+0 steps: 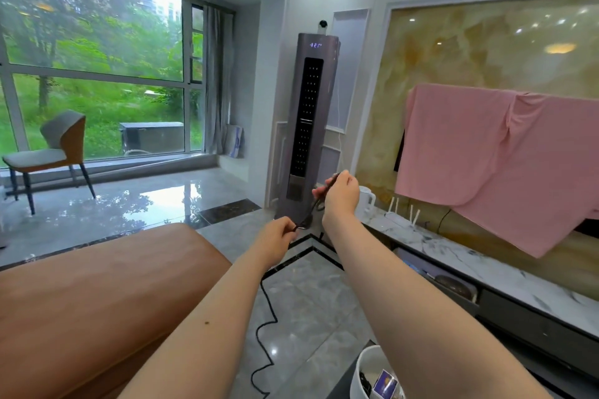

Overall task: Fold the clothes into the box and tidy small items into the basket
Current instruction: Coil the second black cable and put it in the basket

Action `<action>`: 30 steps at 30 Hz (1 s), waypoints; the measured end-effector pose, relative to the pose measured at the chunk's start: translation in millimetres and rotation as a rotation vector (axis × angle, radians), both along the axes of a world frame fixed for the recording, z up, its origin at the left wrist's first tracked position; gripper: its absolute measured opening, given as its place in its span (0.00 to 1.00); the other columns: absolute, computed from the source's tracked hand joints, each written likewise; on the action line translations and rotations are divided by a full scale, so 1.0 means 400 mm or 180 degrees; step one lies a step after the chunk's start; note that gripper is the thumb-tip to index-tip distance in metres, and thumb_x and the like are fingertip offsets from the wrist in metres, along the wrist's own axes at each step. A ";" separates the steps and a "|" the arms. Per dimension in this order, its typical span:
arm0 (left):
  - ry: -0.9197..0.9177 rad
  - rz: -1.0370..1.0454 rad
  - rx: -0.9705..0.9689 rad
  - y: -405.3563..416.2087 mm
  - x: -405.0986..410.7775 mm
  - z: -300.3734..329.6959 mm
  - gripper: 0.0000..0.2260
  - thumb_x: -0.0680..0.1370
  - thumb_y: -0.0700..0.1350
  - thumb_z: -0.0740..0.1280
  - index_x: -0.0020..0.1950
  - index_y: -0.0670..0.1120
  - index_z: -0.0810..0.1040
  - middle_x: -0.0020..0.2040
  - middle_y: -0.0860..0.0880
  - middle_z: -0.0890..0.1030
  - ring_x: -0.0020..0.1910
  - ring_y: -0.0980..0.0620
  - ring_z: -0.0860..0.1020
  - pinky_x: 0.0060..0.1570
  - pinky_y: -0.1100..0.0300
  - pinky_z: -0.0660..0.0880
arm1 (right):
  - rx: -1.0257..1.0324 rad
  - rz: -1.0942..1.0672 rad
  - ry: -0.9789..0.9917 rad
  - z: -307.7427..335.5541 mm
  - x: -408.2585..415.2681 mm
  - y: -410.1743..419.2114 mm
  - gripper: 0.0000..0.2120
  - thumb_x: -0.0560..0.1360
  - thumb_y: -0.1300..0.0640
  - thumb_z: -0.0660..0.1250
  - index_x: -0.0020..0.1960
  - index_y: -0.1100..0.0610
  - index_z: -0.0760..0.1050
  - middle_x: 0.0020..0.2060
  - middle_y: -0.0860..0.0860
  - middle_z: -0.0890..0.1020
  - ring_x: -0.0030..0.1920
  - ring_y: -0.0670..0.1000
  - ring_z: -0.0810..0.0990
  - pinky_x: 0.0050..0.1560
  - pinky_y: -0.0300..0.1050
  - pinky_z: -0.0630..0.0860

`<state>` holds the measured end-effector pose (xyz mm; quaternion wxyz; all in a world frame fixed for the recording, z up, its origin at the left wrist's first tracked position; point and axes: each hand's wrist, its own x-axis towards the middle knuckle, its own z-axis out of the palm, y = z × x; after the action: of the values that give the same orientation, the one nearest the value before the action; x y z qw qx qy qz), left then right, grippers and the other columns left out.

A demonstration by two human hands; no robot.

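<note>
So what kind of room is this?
Most likely a living room in a home: a brown leather sofa, a tall grey standing air conditioner and a long marble-topped TV cabinet under a pink cloth draped over what seems a wall screen.

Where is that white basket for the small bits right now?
In the head view, the white basket sits at the bottom edge, right of centre, beneath the right forearm, with the black cable trailing on the floor to its left.

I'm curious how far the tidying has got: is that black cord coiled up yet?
Mostly not. Both hands hold one end of the cord; the rest trails in loose bends down to the floor.
</note>
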<state>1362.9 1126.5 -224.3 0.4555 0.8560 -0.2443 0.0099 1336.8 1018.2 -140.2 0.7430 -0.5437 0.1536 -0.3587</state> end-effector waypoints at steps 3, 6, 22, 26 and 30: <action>-0.0024 0.0047 0.0291 0.018 0.005 -0.028 0.05 0.79 0.40 0.61 0.44 0.42 0.71 0.46 0.39 0.78 0.47 0.43 0.76 0.49 0.51 0.72 | -0.0247 0.0048 0.0227 -0.008 0.004 -0.004 0.16 0.83 0.55 0.48 0.38 0.55 0.64 0.31 0.50 0.68 0.27 0.48 0.64 0.27 0.40 0.64; -0.0145 0.0143 0.0616 0.037 0.006 -0.036 0.06 0.80 0.42 0.60 0.44 0.42 0.70 0.42 0.42 0.74 0.41 0.47 0.71 0.41 0.56 0.66 | -0.0989 0.0025 0.0662 -0.038 0.007 -0.021 0.16 0.82 0.54 0.49 0.38 0.54 0.66 0.32 0.50 0.69 0.31 0.48 0.65 0.37 0.46 0.65; 0.0544 0.0156 -0.1017 -0.001 0.004 0.087 0.05 0.73 0.31 0.69 0.49 0.34 0.79 0.33 0.45 0.76 0.29 0.52 0.77 0.25 0.69 0.77 | -0.2382 0.0798 0.1930 -0.134 0.000 -0.040 0.16 0.81 0.55 0.53 0.45 0.62 0.76 0.43 0.59 0.81 0.45 0.57 0.76 0.50 0.49 0.73; 0.0772 0.0213 -0.1295 -0.020 0.006 0.098 0.05 0.74 0.30 0.68 0.49 0.33 0.79 0.35 0.43 0.77 0.31 0.50 0.78 0.25 0.67 0.78 | -0.2210 0.0741 0.1907 -0.142 0.007 -0.039 0.17 0.81 0.54 0.53 0.42 0.59 0.75 0.40 0.55 0.81 0.46 0.54 0.77 0.52 0.48 0.72; 0.0957 0.0382 -0.1564 -0.035 0.017 0.097 0.05 0.73 0.29 0.68 0.48 0.33 0.79 0.36 0.42 0.77 0.32 0.49 0.78 0.24 0.66 0.78 | -0.2147 0.0704 0.1950 -0.144 0.011 -0.040 0.22 0.81 0.53 0.50 0.33 0.55 0.72 0.39 0.55 0.81 0.43 0.54 0.76 0.48 0.45 0.70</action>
<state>1369.6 1112.6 -185.4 0.6788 0.7249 -0.1133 -0.0313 1341.3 1002.3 -197.8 0.4790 -0.8488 0.1819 -0.1302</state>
